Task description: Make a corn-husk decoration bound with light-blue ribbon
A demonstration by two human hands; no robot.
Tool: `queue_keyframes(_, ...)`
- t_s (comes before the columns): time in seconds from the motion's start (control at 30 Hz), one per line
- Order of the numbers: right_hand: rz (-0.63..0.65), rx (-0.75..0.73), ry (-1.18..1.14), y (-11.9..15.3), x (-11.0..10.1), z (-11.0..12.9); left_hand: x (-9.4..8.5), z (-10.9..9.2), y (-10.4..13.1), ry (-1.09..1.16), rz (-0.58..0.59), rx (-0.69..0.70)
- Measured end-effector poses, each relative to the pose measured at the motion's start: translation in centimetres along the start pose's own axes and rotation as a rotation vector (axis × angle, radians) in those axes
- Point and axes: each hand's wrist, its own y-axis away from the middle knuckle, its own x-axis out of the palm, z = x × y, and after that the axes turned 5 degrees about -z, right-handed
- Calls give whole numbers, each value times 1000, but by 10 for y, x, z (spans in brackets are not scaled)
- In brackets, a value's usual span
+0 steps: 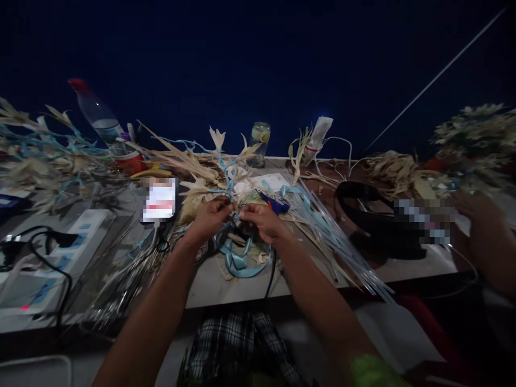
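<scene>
In the middle of the table, my left hand (213, 217) pinches the lower end of a flower branch (226, 174) made of pale dried husks, its stems wrapped in light blue ribbon. Close beside it, my right hand (260, 219) has thumb and fingers pressed together at the same stem, where the ribbon appears to pass between them. Loops of loose blue ribbon (246, 271) hang below both hands onto the table. Just behind my right hand lies a blue glue gun (275, 203) with a red part. Exactly what the fingertips grip is small and dim.
Clear glue sticks (342, 247) lie to the right, near a black headband-like object (374, 226). A lit phone (160, 200), thin wires (124, 293) and a power strip (76, 252) are left. A jar (260, 141) and bottle (97, 113) stand behind. Another person's hand (484, 226) is at right.
</scene>
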Motion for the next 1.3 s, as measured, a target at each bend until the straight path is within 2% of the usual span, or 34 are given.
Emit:
queue_keyframes(0.2, -242, -340, 617, 1, 5, -6, 6, 1, -2, -171, -49, 79)
queue_keyframes(0.3, -305, -482, 799, 4, 8, -7, 10, -1, -1, -152, -65, 8)
queue_keyframes(0.37, -321, -526, 837, 6, 8, -7, 11, -1, 0, -32, -41, -87)
queue_keyframes(0.47, -326, -518, 803, 4, 6, -7, 10, -3, 2, 193, 15, -196)
queue_keyframes(0.53, -324, -506, 761, 2, 5, -8, 9, -3, 3, 249, 54, -223)
queue_keyframes(0.63, -315, -506, 656, -1, 5, -10, 9, -2, 3, 239, 66, -215)
queue_keyframes(0.77, -278, -472, 463, -5, 5, -12, 10, 4, 2, 173, -43, -160)
queue_keyframes(0.87, -229, -396, 313, -6, 3, -9, 8, 9, 0, 158, -48, -134)
queue_keyframes(0.97, -221, -313, 136, -4, -1, -2, 4, 10, -2, 168, -92, -144)
queue_keyframes(1.07, -244, -316, 50, -3, -6, 3, -2, 6, -2, 204, -128, -169)
queue_keyframes(1.17, -302, -358, 19, -6, -10, 1, -8, 0, 0, 255, -115, -180)
queue_keyframes(1.3, -326, -364, 87, -13, -11, -4, -13, -6, 4, 246, -1, -200)
